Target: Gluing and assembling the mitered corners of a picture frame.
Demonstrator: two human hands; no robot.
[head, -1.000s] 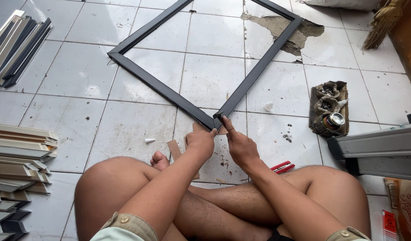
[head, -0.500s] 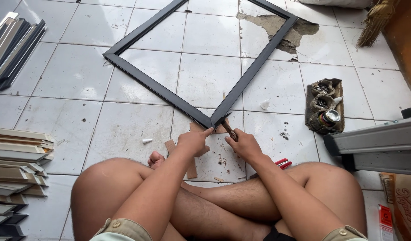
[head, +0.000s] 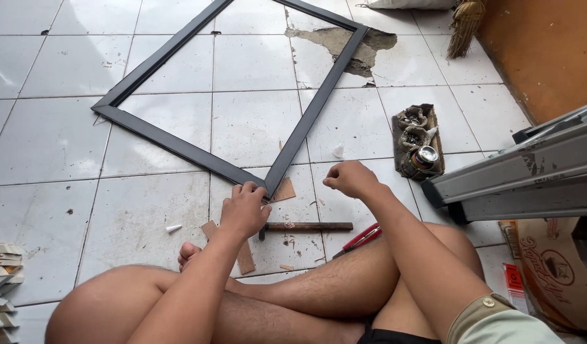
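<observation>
From the head camera, a black rectangular frame lies flat on the white tiled floor, its nearest corner pointing at the seated person's crossed legs; the left hand rests curled on that corner, fingers bent over the moulding, above a small wooden block. The right hand hovers just to the right in a loose fist, and whether it holds anything I cannot tell. A hammer lies on the floor under the hands, red-handled pliers beside it.
</observation>
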